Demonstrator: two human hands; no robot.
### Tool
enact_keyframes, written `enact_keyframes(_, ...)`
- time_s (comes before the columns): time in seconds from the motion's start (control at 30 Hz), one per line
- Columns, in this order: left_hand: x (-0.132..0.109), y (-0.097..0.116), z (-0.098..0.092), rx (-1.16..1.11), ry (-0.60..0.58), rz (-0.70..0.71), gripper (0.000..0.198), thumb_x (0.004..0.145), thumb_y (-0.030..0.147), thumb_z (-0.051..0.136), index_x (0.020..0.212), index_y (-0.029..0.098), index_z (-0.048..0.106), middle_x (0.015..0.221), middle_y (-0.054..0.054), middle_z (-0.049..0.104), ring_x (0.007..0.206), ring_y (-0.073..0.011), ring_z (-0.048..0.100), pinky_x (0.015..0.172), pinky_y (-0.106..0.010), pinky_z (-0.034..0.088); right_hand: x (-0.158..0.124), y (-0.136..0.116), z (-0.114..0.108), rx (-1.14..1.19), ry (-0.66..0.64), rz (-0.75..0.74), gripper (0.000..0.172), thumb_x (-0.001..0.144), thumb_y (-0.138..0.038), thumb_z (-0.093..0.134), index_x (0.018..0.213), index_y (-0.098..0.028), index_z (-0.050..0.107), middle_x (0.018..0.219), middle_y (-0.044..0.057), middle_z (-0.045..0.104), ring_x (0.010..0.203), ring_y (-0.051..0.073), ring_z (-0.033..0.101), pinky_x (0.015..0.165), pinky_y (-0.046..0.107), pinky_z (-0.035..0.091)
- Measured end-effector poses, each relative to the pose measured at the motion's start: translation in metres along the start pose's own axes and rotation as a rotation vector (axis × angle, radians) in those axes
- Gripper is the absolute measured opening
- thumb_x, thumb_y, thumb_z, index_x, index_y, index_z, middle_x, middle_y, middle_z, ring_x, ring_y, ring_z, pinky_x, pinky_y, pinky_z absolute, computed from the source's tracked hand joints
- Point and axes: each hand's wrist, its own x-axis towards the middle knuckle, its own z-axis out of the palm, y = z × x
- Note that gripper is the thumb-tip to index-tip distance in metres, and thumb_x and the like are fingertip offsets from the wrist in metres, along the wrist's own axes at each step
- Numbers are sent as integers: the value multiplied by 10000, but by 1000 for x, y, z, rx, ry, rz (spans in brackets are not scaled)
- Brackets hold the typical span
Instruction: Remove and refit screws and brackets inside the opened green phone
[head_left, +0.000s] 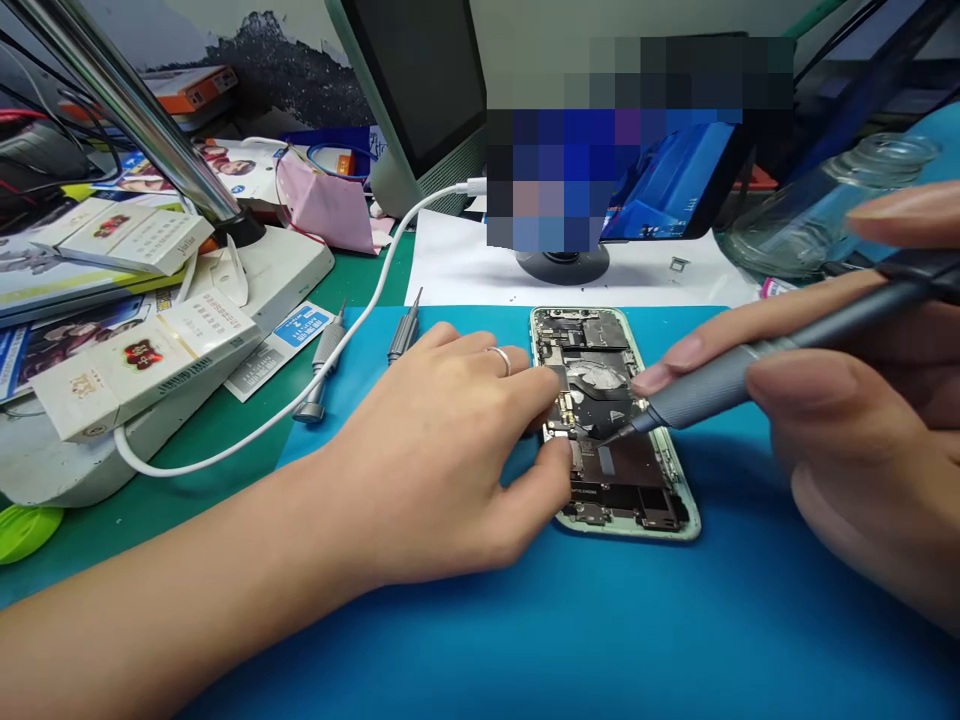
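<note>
An opened phone (626,465) with a pale green frame lies on the blue mat (480,640), its inner parts showing. At its left edge, the thumb and fingers of my left hand (457,450) grip the frame. A ring is on one finger. My right hand (847,400) holds a grey pen-shaped screwdriver (720,385) from the right side, its thin tip over the middle of the phone's insides. Whether the tip touches a part is too small to tell.
Two small screwdrivers (322,365) lie left of the phone. A white cable (375,310) curves past them. Behind are a white sheet (450,260), a monitor (427,90) and a glass jar (825,210). Boxes (146,365) rest on a lamp base (289,270) at left.
</note>
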Motion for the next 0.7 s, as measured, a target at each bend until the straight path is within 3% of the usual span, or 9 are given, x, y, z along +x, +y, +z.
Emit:
enact_keyframes(0.1, 0, 0, 0, -14, -7, 0, 240, 954, 344, 550, 779, 186, 589, 727, 8, 570, 713, -178, 501, 690, -383, 254, 2, -2, -2, -169, 34, 69, 598, 874, -477, 781, 1401, -280, 581, 1084, 16, 696, 798, 161, 735, 804, 346, 698)
enact_keyframes(0.27, 1, 1, 0, -25, -29, -6, 226, 953, 349, 556, 800, 188, 597, 747, 11, 575, 722, -175, 499, 701, -384, 270, 6, -4, -1, -210, -29, -17, 466, 938, -400, 726, 1379, -352, 584, 1429, -14, 570, 887, 104, 729, 730, 261, 664)
enact_keyframes(0.37, 1, 1, 0, -29, -42, -21, 228, 948, 363, 567, 803, 189, 590, 740, 15, 566, 721, -173, 493, 698, -385, 274, 5, -6, -1, -216, -49, -26, 469, 954, -388, 710, 1402, -361, 570, 1457, -9, 555, 883, 102, 735, 721, 249, 668)
enact_keyframes(0.53, 3, 3, 1, -16, -44, -36, 231, 946, 369, 557, 799, 192, 583, 740, 12, 568, 719, -176, 486, 693, -389, 279, 5, -6, -2, -205, -81, -35, 487, 945, -399, 721, 1403, -343, 565, 1342, 11, 607, 899, 117, 745, 705, 233, 670)
enact_keyframes(0.7, 2, 4, 1, -35, -49, -37, 213, 948, 354, 556, 811, 193, 588, 757, 5, 580, 739, -182, 496, 700, -394, 302, 6, -5, -3, -212, -105, -29, 472, 969, -407, 689, 1417, -370, 544, 1451, -8, 555, 908, 92, 743, 753, 208, 674)
